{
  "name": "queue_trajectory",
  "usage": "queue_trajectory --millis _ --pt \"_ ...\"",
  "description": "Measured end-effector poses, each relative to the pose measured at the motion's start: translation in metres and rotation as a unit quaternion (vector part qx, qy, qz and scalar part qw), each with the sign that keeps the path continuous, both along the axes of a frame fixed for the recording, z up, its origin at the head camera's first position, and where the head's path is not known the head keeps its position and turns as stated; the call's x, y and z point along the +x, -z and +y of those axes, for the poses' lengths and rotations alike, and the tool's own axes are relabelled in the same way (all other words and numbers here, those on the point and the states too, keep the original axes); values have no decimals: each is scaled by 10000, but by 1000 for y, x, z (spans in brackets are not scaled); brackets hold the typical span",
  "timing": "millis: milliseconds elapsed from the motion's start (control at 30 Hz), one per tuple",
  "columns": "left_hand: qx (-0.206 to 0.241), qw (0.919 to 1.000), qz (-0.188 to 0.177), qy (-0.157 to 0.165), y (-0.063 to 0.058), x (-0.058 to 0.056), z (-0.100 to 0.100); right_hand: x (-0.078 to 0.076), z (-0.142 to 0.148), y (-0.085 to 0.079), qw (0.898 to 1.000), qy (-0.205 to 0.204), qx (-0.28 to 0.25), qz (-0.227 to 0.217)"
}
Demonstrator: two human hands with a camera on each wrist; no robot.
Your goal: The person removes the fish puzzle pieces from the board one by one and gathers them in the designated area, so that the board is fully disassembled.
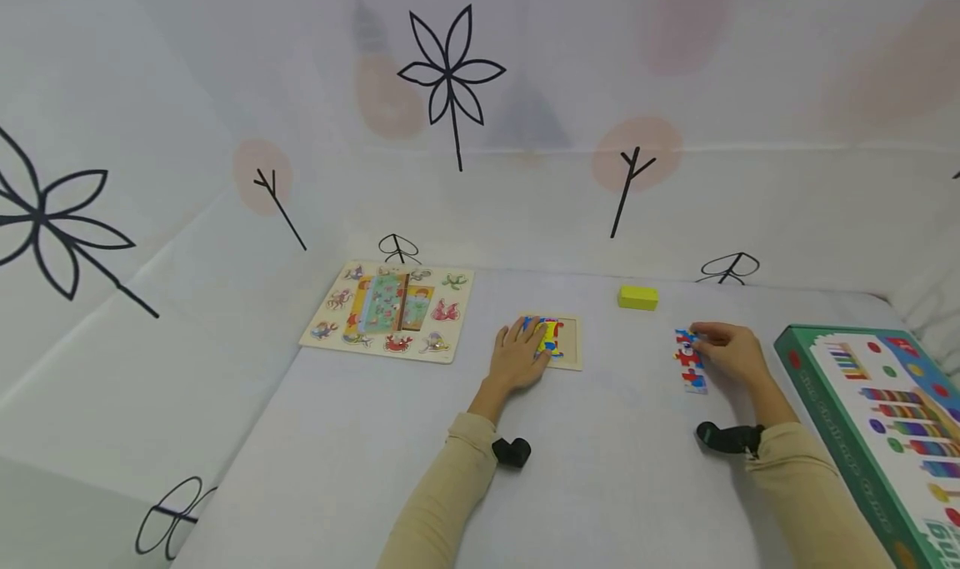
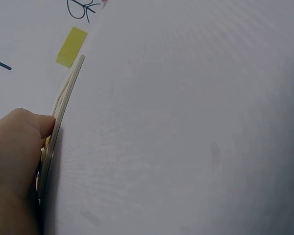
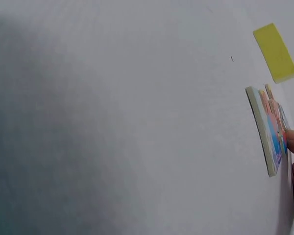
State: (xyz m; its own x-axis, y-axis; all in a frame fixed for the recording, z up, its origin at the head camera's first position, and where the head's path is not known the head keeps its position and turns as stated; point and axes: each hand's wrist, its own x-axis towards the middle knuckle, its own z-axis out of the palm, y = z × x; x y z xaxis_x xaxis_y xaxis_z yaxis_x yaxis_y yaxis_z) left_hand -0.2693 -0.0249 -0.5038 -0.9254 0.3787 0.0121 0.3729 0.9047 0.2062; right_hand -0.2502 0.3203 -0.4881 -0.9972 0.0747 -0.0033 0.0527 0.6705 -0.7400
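My left hand lies palm down with fingers spread over a small wooden puzzle tray, hiding its left part. Blue, yellow and red jigsaw pieces show inside the tray beside the fingers. In the left wrist view the thumb rests at the tray's edge. To the right, my right hand pinches a red and blue jigsaw piece at the far end of a short column of pieces. In the right wrist view these pieces appear edge-on, fingertips right at them.
A yellow block stands near the back wall. At the left back lies a wooden sea-animal puzzle board with picture pieces on it. A large green box borders the right forearm. White patterned cloth encloses the table's back and left.
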Motion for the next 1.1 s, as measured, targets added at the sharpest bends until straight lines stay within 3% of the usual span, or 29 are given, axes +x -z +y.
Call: queue_trajectory --millis 467,767,867,967,1100 --pt "20 10000 -37 0 0 0 -1 2 -1 -2 9999 -84 -35 -59" --pt "50 10000 -33 -76 -3 0 -2 -2 -29 -8 9968 522 -43 601" --pt "37 10000 -32 -43 -3 0 -2 -5 -48 -12 9929 267 -142 1151" --pt "20 10000 -72 -20 -2 -1 -2 -10 -70 -13 9860 -257 -345 1613" --pt "6 9999 -129 -44 -2 -1 -3 -14 -104 -8 9812 -917 -637 1575"
